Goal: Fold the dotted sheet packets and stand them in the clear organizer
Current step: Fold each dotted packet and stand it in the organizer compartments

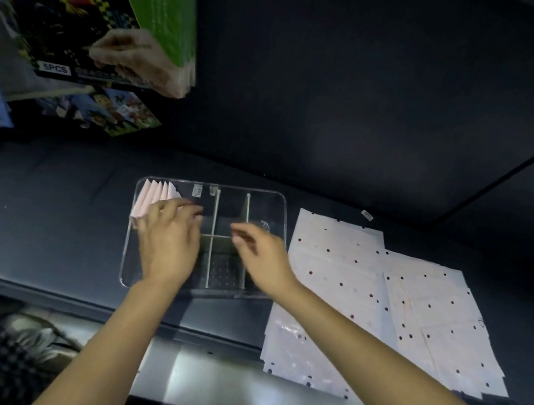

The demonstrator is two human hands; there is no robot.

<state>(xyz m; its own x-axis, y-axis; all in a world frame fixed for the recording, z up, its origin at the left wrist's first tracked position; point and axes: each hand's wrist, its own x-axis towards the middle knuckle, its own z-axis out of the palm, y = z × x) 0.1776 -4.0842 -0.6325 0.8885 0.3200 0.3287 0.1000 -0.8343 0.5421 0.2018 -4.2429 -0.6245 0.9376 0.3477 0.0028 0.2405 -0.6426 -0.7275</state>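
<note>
Several folded packets (152,197) stand in organizer (279,200) left compartment; left hand (168,239) fingers loosely spread on them, right hand (258,253) relaxed, empty. Flat sheets (382,299) remain.

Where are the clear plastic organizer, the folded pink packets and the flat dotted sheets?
clear plastic organizer (284,205): head view, far right rim.
folded pink packets (152,194): head view, upright folds.
flat dotted sheets (336,264): head view, left sheet's middle.

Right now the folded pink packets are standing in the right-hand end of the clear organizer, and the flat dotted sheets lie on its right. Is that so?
Not quite. The head view shows the folded pink packets standing in the left-hand end of the clear organizer, under the left hand. The flat dotted sheets do lie on its right.
</note>
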